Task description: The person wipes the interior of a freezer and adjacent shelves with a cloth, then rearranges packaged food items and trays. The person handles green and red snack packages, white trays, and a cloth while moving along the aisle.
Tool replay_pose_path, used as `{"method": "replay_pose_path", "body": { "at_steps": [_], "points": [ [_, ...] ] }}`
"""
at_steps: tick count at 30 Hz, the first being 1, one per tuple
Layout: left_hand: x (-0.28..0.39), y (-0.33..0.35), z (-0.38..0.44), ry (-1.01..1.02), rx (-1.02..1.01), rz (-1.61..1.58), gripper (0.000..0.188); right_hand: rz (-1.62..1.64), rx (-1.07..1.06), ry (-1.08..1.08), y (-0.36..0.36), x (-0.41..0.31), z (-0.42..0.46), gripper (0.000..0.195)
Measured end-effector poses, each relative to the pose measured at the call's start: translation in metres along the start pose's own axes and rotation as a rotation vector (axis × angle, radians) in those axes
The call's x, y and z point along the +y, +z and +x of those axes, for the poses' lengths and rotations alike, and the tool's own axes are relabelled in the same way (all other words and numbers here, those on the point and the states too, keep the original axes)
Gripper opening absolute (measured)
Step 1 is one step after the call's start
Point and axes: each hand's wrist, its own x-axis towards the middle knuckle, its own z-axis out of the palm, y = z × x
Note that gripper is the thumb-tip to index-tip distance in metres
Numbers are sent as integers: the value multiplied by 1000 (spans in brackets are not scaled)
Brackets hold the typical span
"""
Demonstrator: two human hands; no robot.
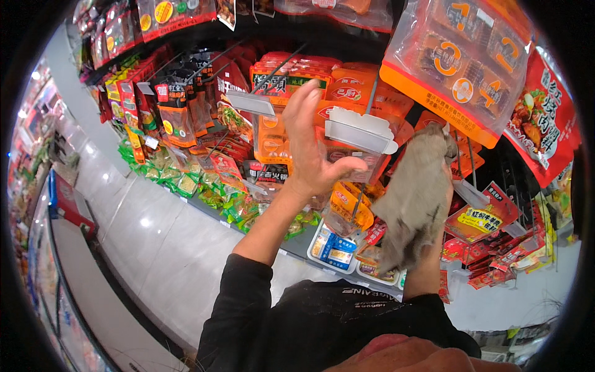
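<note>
My left hand (304,139) is raised in front of hanging orange food packets (346,90), its thumb spread from its fingers and nothing in its grasp. On either side of it, white price-tag holders stick out on hooks, a plain one (251,103) to the left and one with a scalloped card (360,130) to the right. A grey-brown cloth (416,186) drapes over my right hand (449,186), which grips it; most of that hand's fingers are hidden under the fabric. Just above the cloth hangs a large clear bag with an orange band (432,100).
Metal hooks (372,90) jut out from the rack. Green-wrapped packets (241,204) line the lower shelf, with white trays (332,246) further right. Red seasoning packets (488,218) hang at the right. Pale tiled floor (139,228) separates this rack from a display (93,260) at left.
</note>
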Motion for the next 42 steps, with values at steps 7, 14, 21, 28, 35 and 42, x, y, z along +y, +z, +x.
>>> {"method": "replay_pose_path", "body": {
  "at_steps": [7,14,21,28,35,42],
  "points": [
    [-7,6,5,-302,-225,-161,36,-474,251,-636,10,41,69,30],
    [-4,-5,4,-372,-285,-230,39,-1210,-751,-391,59,31,130,39],
    [-4,-4,-3,-369,-251,-316,34,-1314,-739,-69,82,44,165,39],
    [-4,5,3,-328,-273,-338,37,-1382,-790,-114,82,42,164,37],
    [-6,3,-4,-329,-257,-338,44,-1403,-830,-108,83,44,166,35],
    [-9,4,-10,-342,-274,-302,48,-1386,-860,-126,80,28,147,34]
  ]
}}
